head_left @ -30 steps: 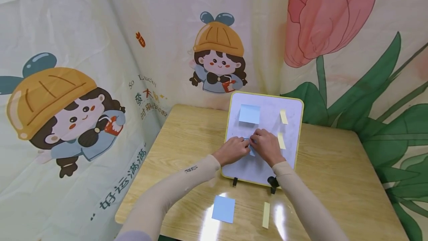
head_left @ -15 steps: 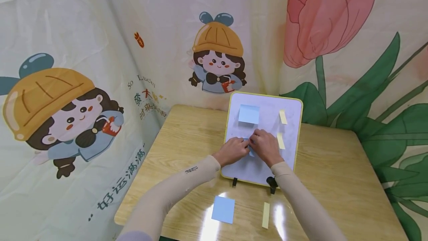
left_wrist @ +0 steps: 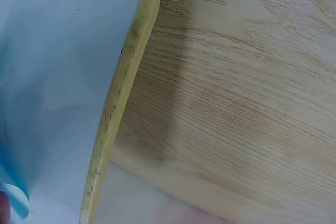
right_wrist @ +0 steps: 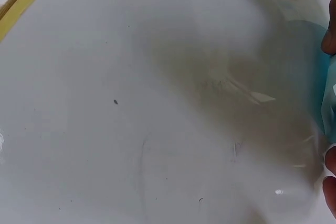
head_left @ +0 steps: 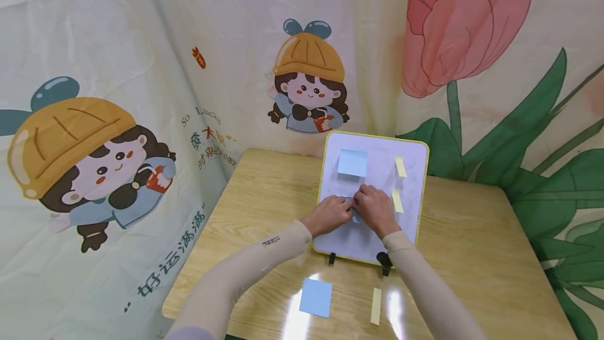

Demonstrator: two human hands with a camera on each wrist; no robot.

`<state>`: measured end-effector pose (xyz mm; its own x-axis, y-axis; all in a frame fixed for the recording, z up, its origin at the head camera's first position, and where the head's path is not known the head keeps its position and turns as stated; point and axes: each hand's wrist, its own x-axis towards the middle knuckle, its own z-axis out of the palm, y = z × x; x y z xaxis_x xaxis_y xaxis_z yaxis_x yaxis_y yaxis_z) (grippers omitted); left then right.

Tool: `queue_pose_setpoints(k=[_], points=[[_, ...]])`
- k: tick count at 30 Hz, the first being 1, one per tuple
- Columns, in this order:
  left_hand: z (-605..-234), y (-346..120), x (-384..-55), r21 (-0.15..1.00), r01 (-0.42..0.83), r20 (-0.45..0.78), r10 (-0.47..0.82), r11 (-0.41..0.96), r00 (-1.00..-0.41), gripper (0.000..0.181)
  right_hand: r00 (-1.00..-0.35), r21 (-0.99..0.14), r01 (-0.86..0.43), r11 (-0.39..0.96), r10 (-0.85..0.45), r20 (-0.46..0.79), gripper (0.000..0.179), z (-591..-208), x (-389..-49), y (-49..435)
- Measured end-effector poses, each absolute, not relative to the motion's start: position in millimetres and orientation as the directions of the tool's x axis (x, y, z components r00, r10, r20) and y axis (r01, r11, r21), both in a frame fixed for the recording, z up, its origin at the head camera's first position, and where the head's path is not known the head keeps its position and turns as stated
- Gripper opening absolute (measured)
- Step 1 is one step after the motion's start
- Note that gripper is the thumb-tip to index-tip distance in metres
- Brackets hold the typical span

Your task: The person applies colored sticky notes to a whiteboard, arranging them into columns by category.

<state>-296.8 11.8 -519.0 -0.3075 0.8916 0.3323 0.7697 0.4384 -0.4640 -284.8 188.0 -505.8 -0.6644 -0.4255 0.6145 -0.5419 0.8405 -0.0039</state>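
Both hands meet at a blue sticky note (head_left: 356, 218) on the middle of the whiteboard (head_left: 340, 243). My left hand (head_left: 329, 214), fingers curled, holds the note's left side. From the right, my right hand (head_left: 375, 208) grips it with bent fingers; most of the note is hidden behind them. In the left wrist view a curled edge of the blue note (left_wrist: 16, 200) shows beside a fingertip. The right wrist view has the bent note (right_wrist: 329, 103) between fingers (right_wrist: 329, 163) at the frame's edge. Above the hands, another blue sticky note (head_left: 353, 163) is stuck on the board.
Two narrow yellow strips, an upper strip (head_left: 400, 167) and a lower strip (head_left: 397, 201), are on the board's right side. Black feet (head_left: 385, 264) prop the board on the wooden table (head_left: 264, 188). In front lie a blue sticky note (head_left: 315, 297) and a yellow strip (head_left: 376, 306).
Both hands stay at the same note, with hardly any movement. The whole view shifts slightly as the head camera moves.
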Motion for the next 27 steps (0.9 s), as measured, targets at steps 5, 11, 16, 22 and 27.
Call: queue_pose_setpoints(k=[5, 11, 16, 22, 27], points=[[-521.2, 12.8, -296.4, -0.458, 0.768, 0.34, 0.887, 0.447, -0.314, 0.017, -0.663, -0.003, -0.535, 0.845, -0.418, 0.621, 0.005, -510.0, -286.1, 189.5], [-522.9, 11.5, -294.9, -0.443, 0.761, 0.358, 0.872, 0.474, -0.334, 0.016, -0.655, 0.011, -0.535, 0.845, -0.423, 0.627, 0.006, -510.7, -287.0, 190.6], [-523.0, 10.9, -295.8, -0.367, 0.791, 0.42, 0.846, 0.489, -0.329, 0.045, -0.659, 0.01, -0.536, 0.844, -0.426, 0.62, 0.007, -509.5, -286.6, 191.5], [-514.0, 7.6, -306.4, -0.244, 0.764, 0.512, 0.748, 0.598, -0.422, 0.02, -0.676, -0.016, -0.53, 0.848, -0.411, 0.612, 0.007, -508.1, -287.0, 191.0], [-510.1, -0.7, -315.3, -0.177, 0.692, 0.426, 0.688, 0.7, -0.587, 0.021, -0.685, -0.033, -0.53, 0.847, -0.405, 0.605, 0.007, -509.5, -287.3, 190.6]])
